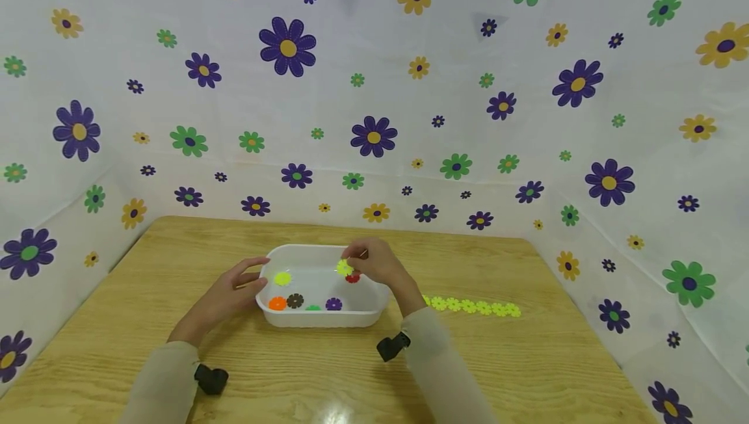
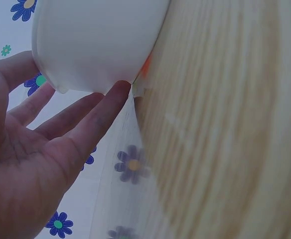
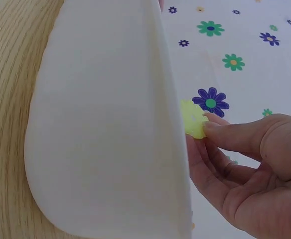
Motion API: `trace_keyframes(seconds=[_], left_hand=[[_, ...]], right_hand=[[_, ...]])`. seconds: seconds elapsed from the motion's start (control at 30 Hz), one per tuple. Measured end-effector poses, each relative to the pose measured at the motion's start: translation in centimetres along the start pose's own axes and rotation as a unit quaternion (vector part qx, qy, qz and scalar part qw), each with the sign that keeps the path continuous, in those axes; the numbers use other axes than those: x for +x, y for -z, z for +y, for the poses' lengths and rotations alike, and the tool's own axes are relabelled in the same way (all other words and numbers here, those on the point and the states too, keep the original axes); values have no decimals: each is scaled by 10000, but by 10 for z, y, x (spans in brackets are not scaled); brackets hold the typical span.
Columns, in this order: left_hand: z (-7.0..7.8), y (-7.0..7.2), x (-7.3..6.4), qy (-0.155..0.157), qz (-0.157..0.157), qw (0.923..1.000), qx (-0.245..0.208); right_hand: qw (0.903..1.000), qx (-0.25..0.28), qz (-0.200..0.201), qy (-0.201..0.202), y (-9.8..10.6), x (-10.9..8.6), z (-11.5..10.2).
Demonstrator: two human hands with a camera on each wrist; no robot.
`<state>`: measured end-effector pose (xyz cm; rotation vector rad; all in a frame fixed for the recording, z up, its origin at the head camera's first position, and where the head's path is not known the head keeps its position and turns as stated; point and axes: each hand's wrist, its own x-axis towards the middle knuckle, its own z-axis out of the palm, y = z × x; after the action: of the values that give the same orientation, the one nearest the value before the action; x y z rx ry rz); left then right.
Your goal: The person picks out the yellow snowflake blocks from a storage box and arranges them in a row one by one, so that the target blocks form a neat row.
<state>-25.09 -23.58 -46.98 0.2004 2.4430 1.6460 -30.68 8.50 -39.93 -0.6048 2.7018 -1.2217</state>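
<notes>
My right hand (image 1: 377,260) pinches a yellow snowflake disc (image 1: 344,268) between thumb and fingers, above the inside of a white plastic tub (image 1: 322,318). In the right wrist view the disc (image 3: 193,118) shows beside the tub's rim. My left hand (image 1: 235,291) touches the tub's left end with fairly straight fingers; in the left wrist view its fingertips (image 2: 116,88) rest against the outer wall. Inside the tub lie another yellow disc (image 1: 283,278), an orange one (image 1: 277,303), a brown one (image 1: 295,300), a purple one (image 1: 333,304), a green one (image 1: 313,307) and a red one (image 1: 352,278).
A row of several yellow discs (image 1: 469,306) lies on the wooden table (image 1: 328,372), right of the tub; my right forearm covers its left end. A white flower-print sheet (image 1: 328,99) encloses the table at the back and sides.
</notes>
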Motion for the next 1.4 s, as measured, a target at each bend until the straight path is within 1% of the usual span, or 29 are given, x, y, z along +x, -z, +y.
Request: trace_keyframes(seconds=[0.2, 0.33, 0.53, 0.6, 0.83, 1.17, 1.3, 1.4], left_hand=[[0, 0, 0, -36, 1, 10000, -22], [0, 0, 0, -45, 12, 9999, -112], [4, 0, -2, -89, 12, 9999, -60], [5, 0, -2, -109, 2, 9999, -26], [4, 2, -2, 31, 18, 10000, -70], [0, 1, -1, -100, -64, 9999, -52], [1, 1, -1, -87, -84, 9999, -15], [1, 1, -1, -19, -48, 10000, -63]], right_hand=[[9996, 164, 143, -182, 16, -12, 8], [9991, 177, 230, -297, 27, -20, 13], [9978, 181, 342, -537, 43, -32, 23], [9974, 149, 368, -596, 48, -36, 27], [9962, -37, 431, -761, 66, -47, 45], [9952, -111, 534, -818, 91, -69, 70], [9937, -215, 564, -946, 101, -78, 79], [9922, -282, 603, -1057, 108, -84, 83]])
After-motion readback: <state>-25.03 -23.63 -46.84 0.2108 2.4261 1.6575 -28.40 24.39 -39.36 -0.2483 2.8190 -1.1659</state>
